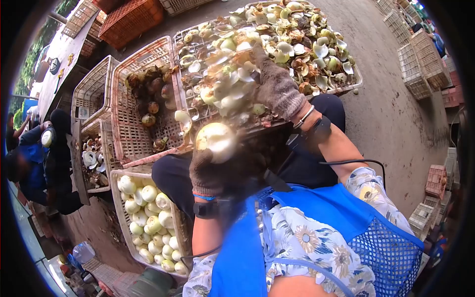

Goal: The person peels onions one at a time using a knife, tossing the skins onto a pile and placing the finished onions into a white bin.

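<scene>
A peeled onion [216,141] is cupped in the curled left hand [203,173], maybe so it won't roll off, near the crate [350,88] of onion skins [321,50], where the right hand [278,81] is held, its openness and grip too blurred to be told.

looks like a veg-peeling yd [378,106]: stacked crates [429,57], peeled onions [153,225].

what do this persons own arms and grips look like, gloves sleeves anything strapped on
The left grip and right grip wear brownish knit gloves. On the left: blue band, black watch-like device. On the right: pale bangle, dark device. A thin dark cable shows on each side. The sleeves are whitish with printed flowers.
</scene>
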Available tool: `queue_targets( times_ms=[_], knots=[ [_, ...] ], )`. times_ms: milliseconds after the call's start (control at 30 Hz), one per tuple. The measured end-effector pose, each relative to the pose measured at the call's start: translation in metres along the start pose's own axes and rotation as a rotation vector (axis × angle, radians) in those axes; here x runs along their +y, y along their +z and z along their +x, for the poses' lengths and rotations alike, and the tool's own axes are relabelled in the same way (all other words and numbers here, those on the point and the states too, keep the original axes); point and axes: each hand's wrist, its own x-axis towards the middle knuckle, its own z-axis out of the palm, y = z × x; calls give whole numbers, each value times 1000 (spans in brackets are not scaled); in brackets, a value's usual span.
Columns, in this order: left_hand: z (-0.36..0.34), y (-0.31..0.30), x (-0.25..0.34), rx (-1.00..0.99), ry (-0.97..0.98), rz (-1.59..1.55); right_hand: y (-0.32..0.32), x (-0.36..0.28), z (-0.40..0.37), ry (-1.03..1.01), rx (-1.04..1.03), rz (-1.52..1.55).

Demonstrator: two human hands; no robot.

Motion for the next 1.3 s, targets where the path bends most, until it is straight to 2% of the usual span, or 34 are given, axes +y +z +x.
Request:
queue_targets(
  times_ms=[33,67,133,167,200,233,300,333,367,400,433,500,533,567,633,667,700,733,800,833,900,933,1000,1033,1167,1300],
  knots=[
    [3,-4,2,59,96,89,-12,4,6,-162,30,-337],
    [1,21,6,-20,143,90,-22,18,10,-169,23,-341],
    [2,42,7,-70,204,122,-39,52,3,-278,-76,-739],
    [5,46,8,-121,263,157,-27,47,-21,-39,-120,-595],
    [5,46,8,-36,276,351,-37,68,-23,-114,-331,-719],
    [11,47,12,-39,272,353,-32,69,-34,-620,-439,-995],
    [24,53,22,-298,538,1071,-26,71,-49,-563,-433,-726],
    [23,64,21,-271,593,1088,-24,63,-52,-564,-420,-723],
    [20,79,20,-286,594,1092,-20,48,-55,-205,-388,-183],
    [14,94,19,-181,428,837,-17,37,-55,153,-343,352],
    [9,101,19,-73,258,582,-17,33,-56,147,-346,353],
    [14,69,12,-72,254,705,-16,30,-55,-229,-310,-315],
    [13,50,5,-93,238,730,-14,30,-52,-549,-336,-496],
    [10,37,0,-111,218,754,-16,35,-51,-540,-347,-492],
    [7,25,0,-123,204,776,-23,44,-49,-451,-231,-655],
    [5,24,2,-70,259,1008,-24,39,-48,-593,-178,-869],
    [6,24,4,-21,314,1243,-27,39,-48,-595,-180,-867],
    [8,24,4,-20,320,1242,-30,39,-46,-620,-213,-1010],
    [7,21,-2,46,371,814,-33,36,-48,-633,-314,-1244],
    [6,23,-2,42,367,815,-32,32,-49,-632,-307,-1245],
    [4,31,1,-192,267,294,-27,23,-53,-630,-443,-1331],
    [3,31,1,-191,264,292,-25,21,-51,-617,-475,-1308],
    [3,31,4,-134,365,937,-25,20,-44,-626,-514,-1331],
    [4,28,3,-98,367,1039,-25,20,-42,-638,-552,-1351],
    [8,27,-7,-26,352,911,-20,17,-36,-604,-590,-1462],
    [9,25,-9,-27,324,837,-21,18,-30,-726,-578,-1459]
  ],
)
